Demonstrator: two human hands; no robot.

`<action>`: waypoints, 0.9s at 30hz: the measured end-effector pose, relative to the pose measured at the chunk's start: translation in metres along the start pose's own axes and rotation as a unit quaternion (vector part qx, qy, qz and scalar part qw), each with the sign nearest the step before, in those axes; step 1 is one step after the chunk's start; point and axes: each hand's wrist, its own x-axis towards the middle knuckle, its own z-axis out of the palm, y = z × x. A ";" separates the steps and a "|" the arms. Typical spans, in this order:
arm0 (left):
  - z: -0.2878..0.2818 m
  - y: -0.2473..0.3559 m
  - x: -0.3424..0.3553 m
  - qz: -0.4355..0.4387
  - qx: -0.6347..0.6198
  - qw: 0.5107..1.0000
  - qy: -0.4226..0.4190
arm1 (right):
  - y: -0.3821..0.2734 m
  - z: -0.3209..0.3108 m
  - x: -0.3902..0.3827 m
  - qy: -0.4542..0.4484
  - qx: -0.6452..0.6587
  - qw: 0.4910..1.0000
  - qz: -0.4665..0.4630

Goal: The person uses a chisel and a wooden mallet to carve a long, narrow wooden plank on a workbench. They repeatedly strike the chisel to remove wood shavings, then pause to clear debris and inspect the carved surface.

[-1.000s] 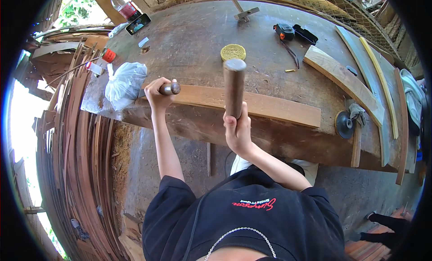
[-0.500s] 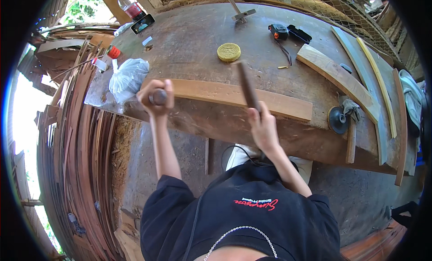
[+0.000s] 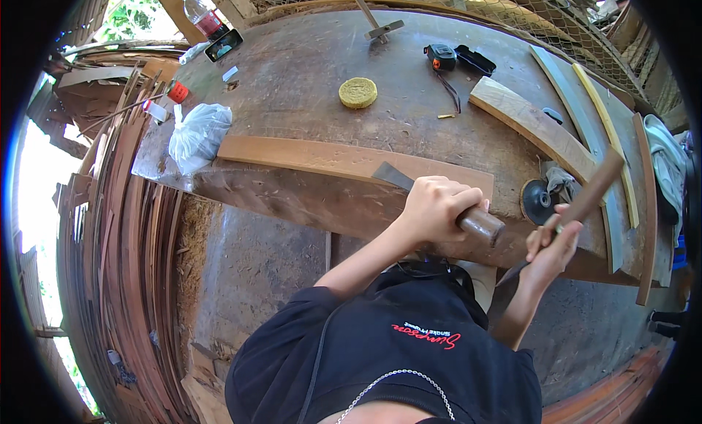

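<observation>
My left hand (image 3: 439,208) is wrapped round the wooden handle of a chisel (image 3: 479,226). Its flat metal blade (image 3: 393,176) points left and lies over the front edge of a brown plank (image 3: 307,155) along the bench's near side. Whether the blade's tip touches the wood I cannot tell. Farther right, my right hand (image 3: 553,242) grips a long wooden-handled tool (image 3: 594,188). The brown shaft slants up and away to the right; a dark, flat, blade-like part shows below the hand, near the forearm. The two hands are apart.
A yellow round disc (image 3: 357,93), a tape measure (image 3: 440,57) and a marking gauge (image 3: 384,30) lie farther back on the bench. At left are a plastic bag (image 3: 199,137) and a bottle (image 3: 202,16). A curved board (image 3: 530,124) and a black disc (image 3: 537,201) are at right.
My left hand has moved right with the chisel, from the plank's left end toward its right end. My right hand has swung right and nearer me with its tool. The view has shifted slightly.
</observation>
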 end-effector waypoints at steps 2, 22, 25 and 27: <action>0.000 -0.001 0.003 -0.008 -0.002 1.000 0.011 | -0.009 -0.003 0.001 0.029 0.029 0.999 -0.032; 0.004 -0.024 0.003 -0.056 0.085 0.995 0.020 | -0.048 -0.011 -0.001 0.156 -0.005 0.978 -0.140; 0.000 -0.026 0.003 -0.064 0.086 0.994 0.019 | -0.043 -0.005 -0.001 0.187 0.021 0.970 -0.152; -0.002 -0.028 0.004 -0.065 0.087 0.994 0.019 | -0.030 0.008 -0.007 0.173 0.070 0.968 -0.167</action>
